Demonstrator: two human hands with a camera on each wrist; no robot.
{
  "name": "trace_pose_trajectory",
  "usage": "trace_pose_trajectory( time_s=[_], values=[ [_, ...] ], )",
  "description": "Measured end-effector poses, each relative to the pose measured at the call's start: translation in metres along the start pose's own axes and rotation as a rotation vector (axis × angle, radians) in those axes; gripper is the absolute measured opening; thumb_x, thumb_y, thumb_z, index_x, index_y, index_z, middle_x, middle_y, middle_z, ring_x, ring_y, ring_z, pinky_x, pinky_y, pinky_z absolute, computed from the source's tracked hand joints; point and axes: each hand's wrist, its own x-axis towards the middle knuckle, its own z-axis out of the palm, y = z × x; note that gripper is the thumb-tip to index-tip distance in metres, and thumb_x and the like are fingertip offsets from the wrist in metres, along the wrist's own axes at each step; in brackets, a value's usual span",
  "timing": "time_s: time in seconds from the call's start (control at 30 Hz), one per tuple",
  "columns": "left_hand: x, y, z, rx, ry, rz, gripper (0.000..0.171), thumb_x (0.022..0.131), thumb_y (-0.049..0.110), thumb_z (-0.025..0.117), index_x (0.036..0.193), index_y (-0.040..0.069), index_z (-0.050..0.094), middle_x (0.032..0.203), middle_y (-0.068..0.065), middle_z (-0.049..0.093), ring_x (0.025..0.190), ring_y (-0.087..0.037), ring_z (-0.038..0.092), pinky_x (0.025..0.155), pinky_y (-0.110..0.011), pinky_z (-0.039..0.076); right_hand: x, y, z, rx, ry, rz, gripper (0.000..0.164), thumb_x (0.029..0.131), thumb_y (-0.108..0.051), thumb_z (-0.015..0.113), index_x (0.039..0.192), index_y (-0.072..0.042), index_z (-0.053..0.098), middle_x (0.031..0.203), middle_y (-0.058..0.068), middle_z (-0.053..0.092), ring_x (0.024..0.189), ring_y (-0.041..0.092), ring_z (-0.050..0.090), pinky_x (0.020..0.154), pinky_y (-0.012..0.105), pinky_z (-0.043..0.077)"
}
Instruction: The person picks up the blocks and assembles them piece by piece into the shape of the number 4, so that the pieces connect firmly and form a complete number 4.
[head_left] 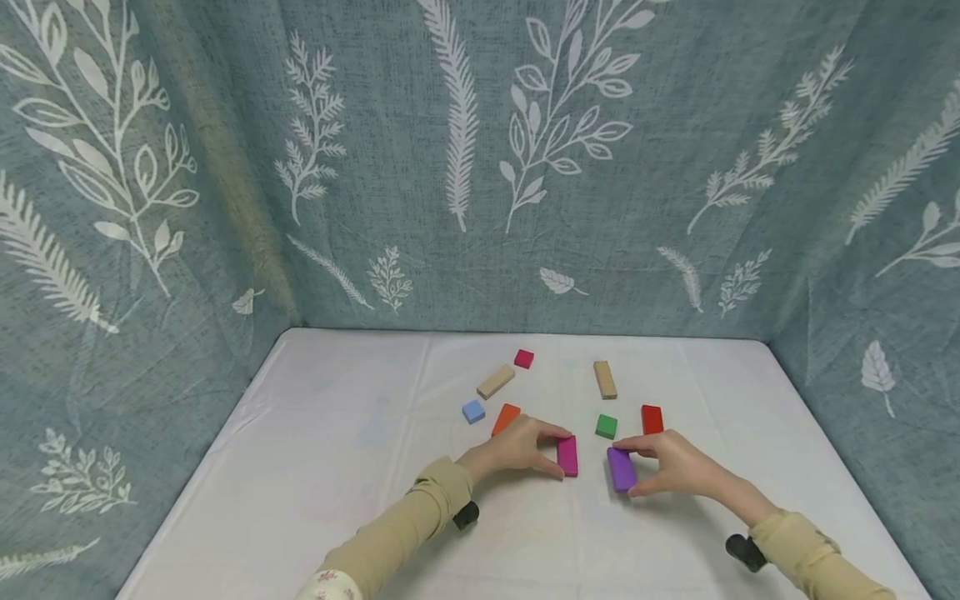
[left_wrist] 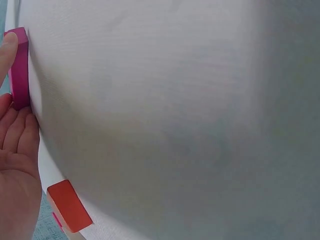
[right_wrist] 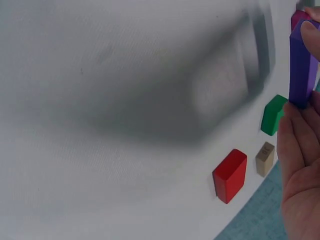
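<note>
My left hand (head_left: 517, 444) pinches a magenta block (head_left: 567, 456) by its two ends, thumb on the near end and fingers on the far one. In the left wrist view the magenta block (left_wrist: 20, 70) stands at the left edge between thumb and fingers. To the right, my right hand (head_left: 678, 467) pinches a purple block (head_left: 621, 470) the same way, end to end. The right wrist view has the purple block (right_wrist: 301, 65) at its right edge, in front of part of the magenta one. In the head view a gap of white cloth separates the two blocks.
Beyond the hands lie a green block (head_left: 607, 427), a red block (head_left: 652, 419), an orange block (head_left: 506, 419), a blue block (head_left: 473, 411), two wooden blocks, one left (head_left: 496, 382) and one right (head_left: 605, 380), and a crimson block (head_left: 524, 358). A patterned curtain (head_left: 480, 275) borders the white table (head_left: 337, 417).
</note>
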Motion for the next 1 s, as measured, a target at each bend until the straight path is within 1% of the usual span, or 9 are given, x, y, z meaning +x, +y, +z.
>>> trace_pose_trajectory(
  time_s=[0.1,0.33,0.53,0.77,1.0],
  values=[
    [0.0,0.002,-0.001,0.006,-0.003,-0.001,0.059,0.073,0.028,0.082,0.127,0.014,0.062,0.128,0.002,0.063,0.122,-0.012,0.055,0.103,-0.026,0.043,0.001,-0.001,0.001,0.015,-0.003,-0.003,0.063,0.07,-0.029,0.083,0.122,0.0,0.061,0.123,0.015,0.064,0.11,0.034,0.062,0.088,0.041,0.053],
    [0.002,0.008,-0.002,0.022,-0.017,-0.042,0.059,0.074,0.029,0.082,0.127,0.015,0.061,0.129,0.003,0.062,0.123,-0.012,0.055,0.103,-0.025,0.043,0.005,-0.006,0.005,0.03,-0.004,-0.028,0.064,0.07,-0.029,0.083,0.122,0.0,0.061,0.122,0.014,0.065,0.11,0.034,0.062,0.088,0.041,0.052],
    [0.002,0.01,-0.002,0.053,-0.014,-0.055,0.059,0.073,0.03,0.082,0.127,0.015,0.062,0.129,0.002,0.062,0.123,-0.012,0.055,0.102,-0.025,0.044,0.008,-0.014,0.009,0.045,-0.01,-0.049,0.062,0.07,-0.03,0.083,0.121,-0.001,0.062,0.121,0.013,0.065,0.11,0.032,0.062,0.088,0.04,0.053],
    [0.004,0.009,-0.002,0.076,-0.007,-0.039,0.059,0.072,0.031,0.083,0.125,0.015,0.063,0.127,0.003,0.064,0.121,-0.01,0.056,0.102,-0.024,0.043,0.011,-0.023,0.016,0.056,-0.029,-0.071,0.061,0.07,-0.03,0.083,0.12,-0.002,0.063,0.12,0.01,0.066,0.11,0.03,0.063,0.089,0.04,0.052],
    [0.004,0.008,-0.001,0.068,-0.006,-0.034,0.059,0.071,0.029,0.083,0.125,0.014,0.063,0.127,0.002,0.063,0.123,-0.012,0.055,0.104,-0.025,0.042,0.012,-0.031,0.021,0.051,-0.049,-0.073,0.061,0.07,-0.031,0.083,0.12,-0.003,0.063,0.12,0.009,0.066,0.109,0.029,0.063,0.09,0.04,0.053]
  ],
)
